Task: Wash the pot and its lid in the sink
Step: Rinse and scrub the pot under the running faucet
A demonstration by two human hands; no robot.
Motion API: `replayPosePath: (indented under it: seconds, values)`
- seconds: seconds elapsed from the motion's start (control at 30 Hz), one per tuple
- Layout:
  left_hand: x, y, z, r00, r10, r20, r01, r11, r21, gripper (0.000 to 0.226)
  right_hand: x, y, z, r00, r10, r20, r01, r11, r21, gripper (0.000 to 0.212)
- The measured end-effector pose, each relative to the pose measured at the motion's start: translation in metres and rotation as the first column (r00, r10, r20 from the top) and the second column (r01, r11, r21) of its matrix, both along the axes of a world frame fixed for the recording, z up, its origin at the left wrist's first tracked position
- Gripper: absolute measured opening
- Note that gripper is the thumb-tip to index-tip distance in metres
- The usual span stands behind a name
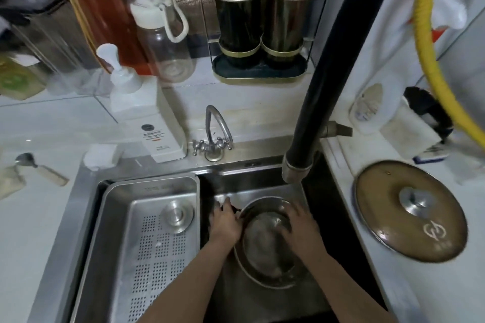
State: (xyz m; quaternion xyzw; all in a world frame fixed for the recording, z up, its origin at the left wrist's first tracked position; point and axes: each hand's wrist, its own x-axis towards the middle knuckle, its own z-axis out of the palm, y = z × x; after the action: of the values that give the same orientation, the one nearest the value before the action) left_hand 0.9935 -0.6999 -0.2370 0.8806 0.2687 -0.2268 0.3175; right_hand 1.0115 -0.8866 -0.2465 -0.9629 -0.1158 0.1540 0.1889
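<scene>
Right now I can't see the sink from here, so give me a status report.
Left hand grips pot rim; right hand inside it, grip unclear. Pot in sink. Lid unwashed on the counter. Black spout overhangs.

Steel pot (267, 244) in sink (252, 173); lid (409, 211) on counter.

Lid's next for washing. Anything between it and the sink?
Nothing visible stands between them. The lid lies on the counter just right of the sink. But the pot, held by both hands, fills the basin.
</scene>
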Motion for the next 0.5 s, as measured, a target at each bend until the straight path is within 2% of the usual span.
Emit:
replayPosePath:
  seconds: [0.1,0.2,0.4,0.5]
  values:
    - [0.009,0.003,-0.013,0.999,0.028,-0.025,-0.028,1.000,-0.008,0.064,0.017,-0.008,-0.015,0.996,-0.031,-0.088,0.029,0.999,-0.026,0.066]
    - [0.011,0.006,-0.016,0.999,0.047,-0.005,-0.047,0.999,0.022,0.058,0.023,-0.013,-0.026,0.985,-0.076,-0.154,0.072,0.997,-0.033,0.061]
    - [0.003,0.004,-0.008,0.991,0.111,0.080,-0.114,0.993,0.037,0.038,0.019,-0.025,-0.022,0.994,-0.103,-0.031,0.103,0.995,-0.020,0.041]
    - [-0.003,0.000,0.002,0.984,0.128,0.122,-0.131,0.991,0.014,0.030,0.011,-0.030,-0.012,0.991,-0.126,-0.035,0.124,0.991,-0.055,0.026]
